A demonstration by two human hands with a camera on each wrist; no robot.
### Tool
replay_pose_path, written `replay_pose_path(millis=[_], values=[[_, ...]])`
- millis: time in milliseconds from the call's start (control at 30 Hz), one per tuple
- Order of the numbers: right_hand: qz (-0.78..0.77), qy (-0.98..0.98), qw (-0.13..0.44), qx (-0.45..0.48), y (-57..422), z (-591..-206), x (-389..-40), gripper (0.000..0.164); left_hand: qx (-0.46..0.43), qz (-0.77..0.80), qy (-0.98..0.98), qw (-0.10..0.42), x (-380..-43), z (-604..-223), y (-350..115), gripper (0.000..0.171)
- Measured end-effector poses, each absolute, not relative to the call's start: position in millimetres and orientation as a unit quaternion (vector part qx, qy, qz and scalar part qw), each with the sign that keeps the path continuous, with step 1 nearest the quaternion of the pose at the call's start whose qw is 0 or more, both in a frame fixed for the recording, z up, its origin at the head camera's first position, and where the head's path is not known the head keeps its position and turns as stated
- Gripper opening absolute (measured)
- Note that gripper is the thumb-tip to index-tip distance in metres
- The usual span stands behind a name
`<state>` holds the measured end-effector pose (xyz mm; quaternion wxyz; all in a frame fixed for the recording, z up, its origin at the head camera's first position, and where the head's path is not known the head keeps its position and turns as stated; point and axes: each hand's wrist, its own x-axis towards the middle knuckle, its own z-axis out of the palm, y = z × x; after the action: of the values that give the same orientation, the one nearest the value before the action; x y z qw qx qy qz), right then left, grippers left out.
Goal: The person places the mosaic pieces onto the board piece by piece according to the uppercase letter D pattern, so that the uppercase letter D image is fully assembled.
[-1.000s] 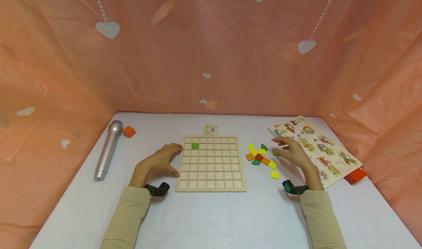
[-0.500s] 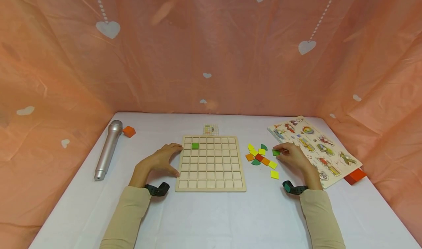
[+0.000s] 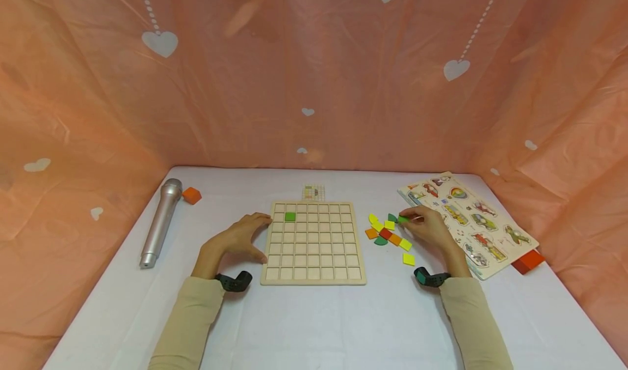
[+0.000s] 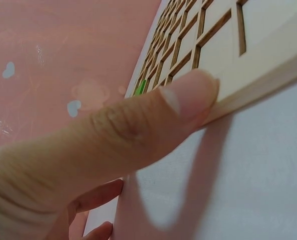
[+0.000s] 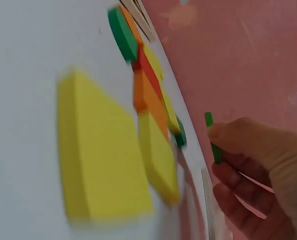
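Observation:
A wooden grid board (image 3: pixel 314 282) lies mid-table in the head view, with a green square tile (image 3: pixel 290 216) in its second row. At the board's left edge rests my left hand (image 3: pixel 239 238), fingers spread; its thumb (image 4: pixel 188 97) touches the rim in the left wrist view. My right hand (image 3: pixel 432 230) pinches another green tile (image 5: pixel 213 137) between thumb and fingers, raised off the table. Just left of that hand is a loose cluster of yellow, orange, red and dark green pieces, among them a red tile (image 3: pixel 386 233). Nearest in the right wrist view is a blurred yellow tile (image 5: pixel 103 155).
A picture puzzle board (image 3: pixel 483 217) lies tilted at the right, partly over a red block (image 3: pixel 528 261). At far left are a silver microphone (image 3: pixel 162 223) and an orange block (image 3: pixel 192 195). A small patterned card (image 3: pixel 313 192) lies behind the grid board.
My right hand has closed on the green tile beside the puzzle board, lifted it and moved slightly left toward the cluster. My left hand has stayed at the board.

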<state>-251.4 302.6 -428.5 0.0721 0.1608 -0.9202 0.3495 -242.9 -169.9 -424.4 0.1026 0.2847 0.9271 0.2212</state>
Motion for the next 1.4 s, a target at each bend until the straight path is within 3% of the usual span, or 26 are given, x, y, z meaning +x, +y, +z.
replay_pose_path(millis=[433, 767, 1100, 1400], values=[[0.406, -0.876, 0.101, 0.239, 202, -421, -274, 0.022, 0.283, 0.219, 0.928, 0.105, -244, -424, -169, 0.096], [0.419, -0.864, 0.042, 0.274, 128, -428, -283, 0.021, 0.281, 0.226, 0.927, 0.104, -242, -423, -169, 0.096], [0.424, -0.864, 0.014, 0.272, 93, -440, -288, 0.014, 0.284, 0.229, 0.925, 0.105, -241, -423, -170, 0.096], [0.387, -0.88, 0.033, 0.273, 83, -446, -291, 0.013, 0.278, 0.235, 0.924, 0.114, -242, -422, -170, 0.096]])
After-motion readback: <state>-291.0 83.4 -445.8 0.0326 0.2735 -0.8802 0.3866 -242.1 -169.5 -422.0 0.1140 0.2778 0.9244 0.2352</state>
